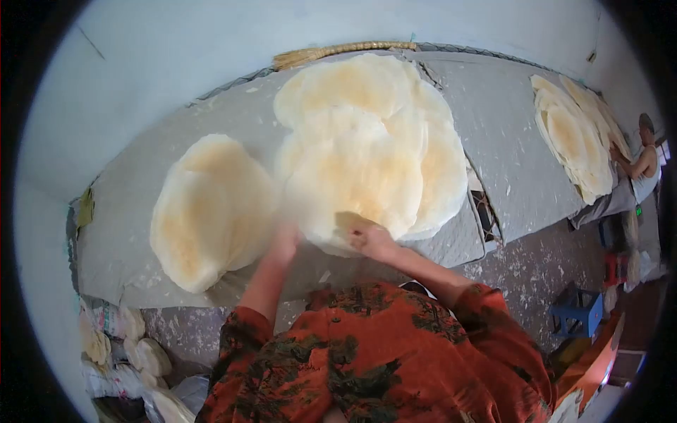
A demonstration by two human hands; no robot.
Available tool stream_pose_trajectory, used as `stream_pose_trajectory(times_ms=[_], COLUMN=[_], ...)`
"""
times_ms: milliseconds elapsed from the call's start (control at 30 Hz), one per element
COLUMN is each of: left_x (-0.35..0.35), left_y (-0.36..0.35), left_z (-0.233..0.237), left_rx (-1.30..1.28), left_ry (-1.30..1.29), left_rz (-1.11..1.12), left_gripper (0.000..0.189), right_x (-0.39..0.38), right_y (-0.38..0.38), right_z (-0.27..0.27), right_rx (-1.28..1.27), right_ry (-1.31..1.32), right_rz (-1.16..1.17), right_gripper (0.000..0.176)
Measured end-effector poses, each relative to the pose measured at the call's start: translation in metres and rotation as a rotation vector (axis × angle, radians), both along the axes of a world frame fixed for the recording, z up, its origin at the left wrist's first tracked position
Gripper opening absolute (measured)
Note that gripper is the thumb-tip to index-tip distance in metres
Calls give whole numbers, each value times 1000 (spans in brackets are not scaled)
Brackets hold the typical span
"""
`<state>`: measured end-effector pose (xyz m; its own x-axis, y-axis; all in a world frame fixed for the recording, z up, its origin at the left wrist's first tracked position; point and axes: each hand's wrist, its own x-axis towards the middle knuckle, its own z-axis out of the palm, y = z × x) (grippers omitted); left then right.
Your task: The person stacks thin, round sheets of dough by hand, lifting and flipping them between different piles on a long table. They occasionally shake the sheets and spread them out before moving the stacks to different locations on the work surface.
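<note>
Item: central pile (352, 162), large, thin, pale rounded sheets with tan centres, overlapping, flat on the grey-covered desk (479, 106) before me.
Item: left pile (204, 211), similar sheets, just beside the central one; its right side blurred.
Item: my left grip (285, 238), between the two piles at their near edges; blurred, so I cannot tell whether its fingers are apart or together.
Item: my right grip (363, 236), at the central pile's near edge, fingers curled together; whether they pinch a sheet, I cannot tell.
Item: straw broom (338, 51), lying along the desk's far edge, behind the central pile.
Item: opening (484, 210) in the desk, right of the central pile.
Item: far-right pile (575, 137), more such sheets, well apart from mine; a co-worker (638, 166) beside it, one hand at its edge.
Item: blue stool (577, 310), on the floor (522, 282), lower right.
</note>
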<state>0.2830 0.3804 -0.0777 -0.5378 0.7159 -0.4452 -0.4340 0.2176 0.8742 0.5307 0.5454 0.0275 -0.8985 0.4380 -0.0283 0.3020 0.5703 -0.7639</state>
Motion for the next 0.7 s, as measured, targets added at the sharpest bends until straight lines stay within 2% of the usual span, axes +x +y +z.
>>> stream_pose_trajectory(times_ms=[67,100,167,200,233,300,400,467,500,533,567,600,667,700], left_x=[1,7,50,40,21,4,0,2,7,25,35,35,34,36], left_y=[7,13,40,38,34,34,36,38,39,38,36,36,37,35], left_z=[2,13,84,64,24,-13,-33,-42,-35,13,39,35,22,20], left_rx=[-27,-35,-4,5,141,292,339,422,456,382,301,311,195,199], left_ry=[195,263,8,11,65,105,125,85,67,-108,-286,-304,-408,-426], left_rz=[-127,-168,214,210,103,9,-76,-101,-105,-35,28,34,77,81], left_gripper=[22,21,23,23,25,27,29,29,29,30,32,32,35,35], right_x=[-22,-36,-62,-68,-74,-78,-77,-76,-79,-82,-84,-87,-93,-95], right_y=[-7,-13,-24,-28,-30,-28,-22,-13,-12,-12,-12,-9,10,45], right_z=[0,-2,-11,-14,-16,-10,5,-4,-1,1,3,1,-11,-31], right_rx=[108,113,272,280,240,217,176,32,50,13,-27,-16,68,189], right_ry=[107,116,28,31,2,-42,-106,-93,-112,-130,-148,-166,-236,-175], right_rz=[80,80,25,21,-22,-55,9,-63,-52,-115,-182,-179,-208,-97], right_gripper=[49,49,61,61,62,64,54,47,47,42,38,38,26,21])
